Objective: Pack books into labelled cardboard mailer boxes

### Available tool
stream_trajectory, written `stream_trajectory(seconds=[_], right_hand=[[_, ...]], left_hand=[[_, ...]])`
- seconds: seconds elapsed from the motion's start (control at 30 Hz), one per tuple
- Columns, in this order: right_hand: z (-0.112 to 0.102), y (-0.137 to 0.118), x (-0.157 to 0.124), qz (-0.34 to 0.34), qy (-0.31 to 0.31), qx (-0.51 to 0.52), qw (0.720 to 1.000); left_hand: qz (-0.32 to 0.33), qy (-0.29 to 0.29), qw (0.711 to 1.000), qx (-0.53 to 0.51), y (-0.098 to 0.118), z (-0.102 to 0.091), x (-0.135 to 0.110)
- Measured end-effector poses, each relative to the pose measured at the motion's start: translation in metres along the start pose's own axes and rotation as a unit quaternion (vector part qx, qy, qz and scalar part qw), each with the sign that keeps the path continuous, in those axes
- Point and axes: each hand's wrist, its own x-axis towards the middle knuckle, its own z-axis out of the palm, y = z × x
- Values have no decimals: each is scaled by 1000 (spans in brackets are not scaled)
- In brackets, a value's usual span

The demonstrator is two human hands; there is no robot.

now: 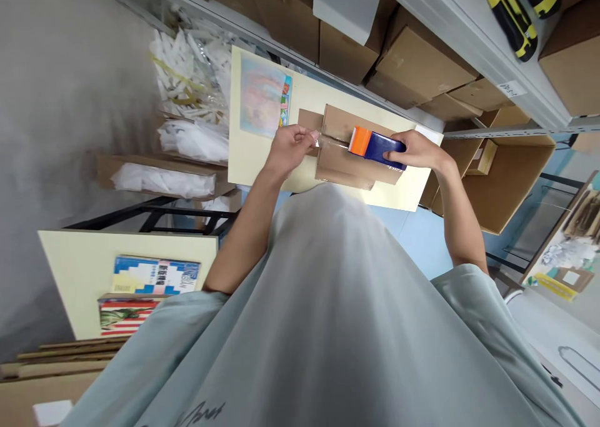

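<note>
A flattened cardboard box [337, 124] lies on the pale yellow tabletop [262, 158] in front of me, with flaps sticking out at its left and near sides. My right hand [415, 150] grips a blue and orange tape dispenser [377, 147], whose toothed orange end points left over the cardboard. A strip of clear tape [335, 142] runs along the cardboard seam from the dispenser towards the left. At the box's left edge, my left hand [293, 144] is closed in a pinch at the shiny end of this tape.
A picture book [265, 95] lies at the table's left end. Shelves with cardboard boxes [422, 58] run along the far side. An open carton [509, 177] stands to the right. White packing scraps [187, 89] and a second table [70, 264] with books are on the left.
</note>
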Motion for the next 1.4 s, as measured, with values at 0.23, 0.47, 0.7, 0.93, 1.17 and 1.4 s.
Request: stream_trajectory(seconds=[0.23,0.47,0.7,0.93,1.17,1.4], right_hand=[[-9,-11,11,27,-31,10,999],[-22,-12,10,38,-24,2,999],[-10,-10,10,47,-54,19,997],[11,-13,15,49,-35,24,998],[18,-18,15,30,-51,37,998],[22,-19,22,39,-56,22,997]], left_hand=[[-1,-5,1000,17,-13,-3,11],[-15,-18,999,-36,-22,5,10],[-34,-27,998,-44,-29,2,22],[39,-2,999,-5,-40,-6,40],[48,-16,999,5,-52,-19,58],[5,-62,998,-31,-58,-27,66]])
